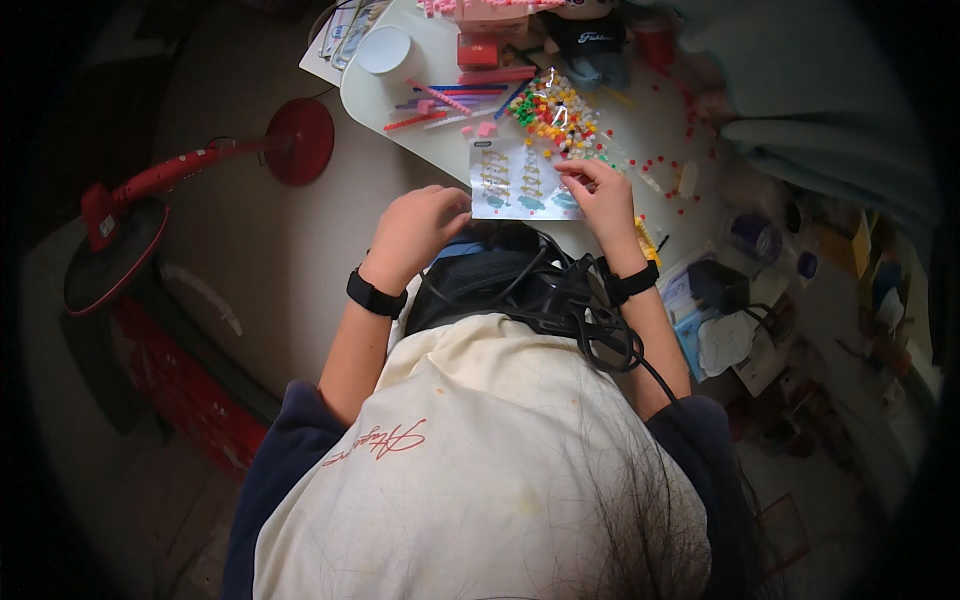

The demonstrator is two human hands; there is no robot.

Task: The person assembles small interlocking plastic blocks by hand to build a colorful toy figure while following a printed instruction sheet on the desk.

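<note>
A printed picture sheet with yellow and blue-green figures lies or is held flat at the near edge of the white table, in front of my body. My left hand is closed, its curled fingertips at the sheet's lower left edge. At the right edge, my right hand has thumb and index finger drawn together on the paper; the grip itself is partly hidden. Just beyond the sheet is a clear bag of small coloured beads, red, yellow, green and white. Small pink pieces lie by its upper left corner.
Coloured sticks and a white round container stand left on the table; a red box and a doll are behind. Loose red beads scatter right. Black cables hang by my lap. A red lamp stands left.
</note>
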